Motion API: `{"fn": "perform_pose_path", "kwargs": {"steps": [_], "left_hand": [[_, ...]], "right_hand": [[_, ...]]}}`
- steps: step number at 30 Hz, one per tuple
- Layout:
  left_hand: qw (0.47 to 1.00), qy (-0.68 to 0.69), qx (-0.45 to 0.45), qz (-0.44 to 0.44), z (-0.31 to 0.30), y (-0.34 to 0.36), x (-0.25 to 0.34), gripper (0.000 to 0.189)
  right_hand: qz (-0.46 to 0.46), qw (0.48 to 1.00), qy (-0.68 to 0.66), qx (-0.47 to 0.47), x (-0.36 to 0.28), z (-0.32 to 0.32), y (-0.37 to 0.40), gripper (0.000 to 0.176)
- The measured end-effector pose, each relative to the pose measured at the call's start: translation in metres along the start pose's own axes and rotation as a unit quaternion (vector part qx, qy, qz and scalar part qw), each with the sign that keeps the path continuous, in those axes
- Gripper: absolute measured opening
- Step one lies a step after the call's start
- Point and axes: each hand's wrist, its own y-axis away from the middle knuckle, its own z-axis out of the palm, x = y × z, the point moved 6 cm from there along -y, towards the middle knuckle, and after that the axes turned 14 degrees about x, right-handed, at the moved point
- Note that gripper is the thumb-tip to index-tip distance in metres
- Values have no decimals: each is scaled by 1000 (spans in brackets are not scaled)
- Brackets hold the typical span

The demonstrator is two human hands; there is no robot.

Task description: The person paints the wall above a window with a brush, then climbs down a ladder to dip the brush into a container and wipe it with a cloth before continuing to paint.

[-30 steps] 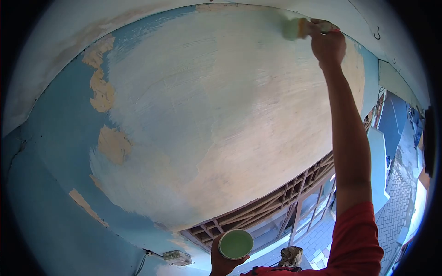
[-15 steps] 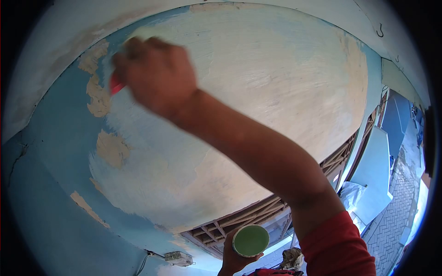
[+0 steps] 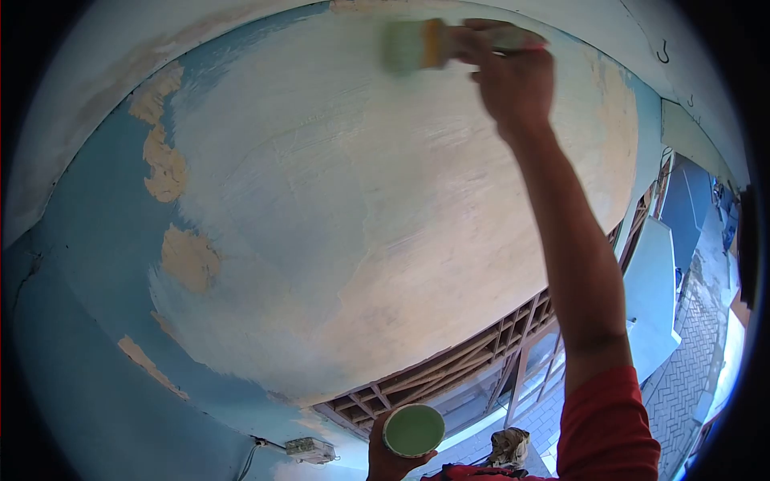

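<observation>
High up near the top of the wall, my right hand (image 3: 517, 80) grips a wide paintbrush (image 3: 433, 44) by its handle. The brush's pale green bristles point left and are blurred, overlapping the upper wall (image 3: 305, 160). That wall is blue, with a large whitish coated area and beige patches along its left side. Low in the view, my left hand (image 3: 389, 461) is wrapped round a round cup of light green paint (image 3: 414, 430), its open top facing me. The outer side of the cup is mostly hidden.
Below the wall runs a wooden lattice (image 3: 449, 361) over a window. An electrical box (image 3: 311, 450) with a cable sits at the lower left. At right are a light blue panel (image 3: 651, 297) and a paved walkway (image 3: 686, 377). A hook (image 3: 662, 52) hangs from the ceiling.
My right hand has swept the paintbrush from the upper left of the wall to the upper middle right. My left hand with the paint cup has shifted slightly left and down.
</observation>
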Motion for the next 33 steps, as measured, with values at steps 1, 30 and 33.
{"fn": "perform_pose_path", "kwargs": {"steps": [1,30,33], "left_hand": [[1000,8,10,-18,-6,4,-5,111],[997,52,37,-50,-6,8,-24,112],[995,84,40,-40,-9,5,-23,110]], "right_hand": [[30,999,25,38,12,-19,-13,28],[46,994,36,96,31,-35,-67,26],[35,992,63,108,12,-47,-52,27]]}}
